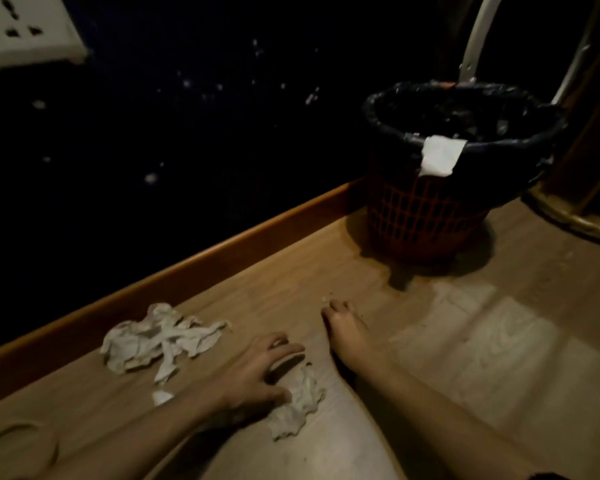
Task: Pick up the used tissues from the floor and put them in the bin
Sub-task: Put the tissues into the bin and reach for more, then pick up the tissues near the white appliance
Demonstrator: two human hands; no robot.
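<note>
A crumpled white tissue (298, 401) lies on the wooden floor (465, 341) in the near middle. My left hand (257, 372) is arched over its upper end, fingers spread and thumb touching it, without lifting it. A larger heap of crumpled tissues (160, 341) sits to the left by the skirting board, with a small white scrap (160, 396) just below it. My right hand (343, 323) rests on the floor further ahead, its fingers curled down beside a tiny scrap (324, 299). The red mesh bin (426, 216) with a black liner stands at the back right; a white tissue (439, 159) hangs over its rim.
A dark wall with an orange-brown skirting board (187, 268) runs along the left. A white socket plate (25, 29) is on the wall at top left. A white curved tube (475, 36) and cane furniture (575, 220) stand behind and right of the bin.
</note>
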